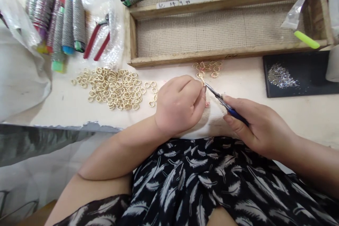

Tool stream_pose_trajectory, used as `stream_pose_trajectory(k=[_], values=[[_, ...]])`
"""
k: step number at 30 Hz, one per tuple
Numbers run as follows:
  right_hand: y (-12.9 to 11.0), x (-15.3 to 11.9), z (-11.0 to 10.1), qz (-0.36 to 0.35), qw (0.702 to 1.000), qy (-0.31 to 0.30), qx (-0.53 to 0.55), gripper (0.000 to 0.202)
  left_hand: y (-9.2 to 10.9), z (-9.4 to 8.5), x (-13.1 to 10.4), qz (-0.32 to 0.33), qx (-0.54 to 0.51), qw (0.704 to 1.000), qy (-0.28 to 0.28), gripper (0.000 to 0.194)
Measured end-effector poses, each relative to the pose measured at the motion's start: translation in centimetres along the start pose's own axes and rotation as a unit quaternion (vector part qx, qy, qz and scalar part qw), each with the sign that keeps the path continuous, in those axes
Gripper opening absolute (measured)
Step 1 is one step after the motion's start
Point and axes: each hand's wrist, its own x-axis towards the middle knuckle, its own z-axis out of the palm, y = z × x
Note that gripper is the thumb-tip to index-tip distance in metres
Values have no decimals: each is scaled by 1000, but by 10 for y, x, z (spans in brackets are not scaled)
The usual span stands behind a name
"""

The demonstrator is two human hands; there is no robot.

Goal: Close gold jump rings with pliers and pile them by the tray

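My left hand (181, 105) is closed over the table, its fingertips pinching a small gold ring (202, 78) at the knuckle side. Blue-handled pliers (230, 108) are held in my right hand (254, 123), and their tips meet the left fingertips beside that ring. Just beyond, several twisted gold rings (215, 69) lie near the tray's front edge, with bits of pink among them. A large pile of gold rings (115, 86) spreads to the left of my left hand. What lies under the left palm is hidden.
A wooden mesh-bottomed tray (227, 52) fills the back. Wire-wrapped rods (73, 21) and red-handled pliers (93, 40) lie on plastic at the back left. At right, a black board (304, 86) bears silvery bits; a yellow-green stick (306, 39) rests at the tray's corner.
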Motion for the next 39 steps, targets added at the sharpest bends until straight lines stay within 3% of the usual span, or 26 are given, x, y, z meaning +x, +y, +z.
stream_pose_trajectory(k=[5, 10, 20, 28, 39], values=[[0, 1, 0, 9, 1000, -2, 13, 45, -2, 0, 1, 23, 14, 1000, 8, 23], [4, -1, 2, 42, 998, 5, 56, 49, -3, -1, 2, -23, -40, 999, -20, 25], [9, -3, 0, 68, 992, -12, 106, 51, -4, -3, 1, -28, -28, 999, -35, 30], [10, -4, -2, 64, 991, -12, 120, 51, -3, -4, 3, -38, -69, 996, -29, 27], [9, -6, 7, 46, 994, 17, 97, 48, -2, -3, 1, -34, -43, 998, -40, 27]])
